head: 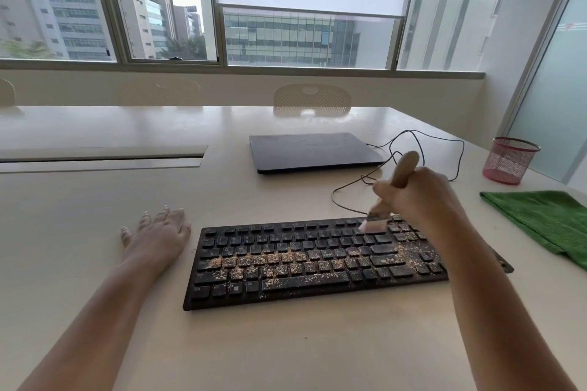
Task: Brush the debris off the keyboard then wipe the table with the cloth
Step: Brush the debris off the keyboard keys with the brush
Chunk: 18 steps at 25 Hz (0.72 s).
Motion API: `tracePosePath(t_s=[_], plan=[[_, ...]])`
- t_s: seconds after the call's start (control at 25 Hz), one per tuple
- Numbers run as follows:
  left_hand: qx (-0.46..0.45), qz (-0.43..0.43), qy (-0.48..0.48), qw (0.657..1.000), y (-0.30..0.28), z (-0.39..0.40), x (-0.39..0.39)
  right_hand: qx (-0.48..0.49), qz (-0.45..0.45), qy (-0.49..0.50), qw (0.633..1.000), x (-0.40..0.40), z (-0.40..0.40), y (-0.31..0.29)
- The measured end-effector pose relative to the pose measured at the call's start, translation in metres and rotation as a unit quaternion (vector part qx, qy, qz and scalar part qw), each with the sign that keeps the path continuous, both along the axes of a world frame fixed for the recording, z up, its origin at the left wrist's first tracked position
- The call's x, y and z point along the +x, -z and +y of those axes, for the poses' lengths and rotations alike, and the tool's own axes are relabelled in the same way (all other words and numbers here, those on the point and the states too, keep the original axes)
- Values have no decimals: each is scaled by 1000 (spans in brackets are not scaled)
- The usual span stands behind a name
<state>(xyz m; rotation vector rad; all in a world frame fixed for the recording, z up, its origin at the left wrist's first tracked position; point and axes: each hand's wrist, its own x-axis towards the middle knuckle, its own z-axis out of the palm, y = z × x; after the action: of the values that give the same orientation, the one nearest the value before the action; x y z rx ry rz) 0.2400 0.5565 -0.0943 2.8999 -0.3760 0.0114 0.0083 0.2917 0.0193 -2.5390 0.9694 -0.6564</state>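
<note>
A black keyboard [305, 260] lies on the pale table [95, 200], with tan crumbs [279, 263] scattered over its middle and right keys. My right hand [422, 197] grips the wooden handle of a small brush [403, 168]. Its white bristles [371, 226] touch the top key rows near the keyboard's right end. My left hand [158, 232] rests flat on the table just left of the keyboard, fingers spread. A folded green cloth [546, 219] lies at the right edge of the table.
A shut dark laptop [314, 151] sits behind the keyboard, and a black cable [422, 149] loops from it toward the keyboard. A red mesh cup [508, 160] stands at the far right. A chair back [313, 98] shows beyond the table.
</note>
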Motion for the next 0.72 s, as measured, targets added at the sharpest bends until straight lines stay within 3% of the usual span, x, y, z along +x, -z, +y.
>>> tracePosePath(t_s=[0.12, 0.24, 0.36, 0.44, 0.56, 0.72], plan=[[0, 3, 0, 1000, -1, 0, -1, 28, 27, -98, 994, 11, 14, 10], [4, 3, 0, 1000, 0, 0, -2, 37, 84, -39, 995, 2, 0, 8], [1, 1, 0, 1000, -2, 0, 0, 27, 58, 40, 997, -12, -16, -1], [-1, 2, 0, 1000, -2, -1, -1, 38, 12, -6, 999, -6, -12, 0], [-4, 4, -5, 1000, -1, 0, -1, 50, 28, -93, 994, 9, -1, 12], [-4, 8, -2, 1000, -1, 0, -2, 21, 59, 12, 998, -2, -26, 11]])
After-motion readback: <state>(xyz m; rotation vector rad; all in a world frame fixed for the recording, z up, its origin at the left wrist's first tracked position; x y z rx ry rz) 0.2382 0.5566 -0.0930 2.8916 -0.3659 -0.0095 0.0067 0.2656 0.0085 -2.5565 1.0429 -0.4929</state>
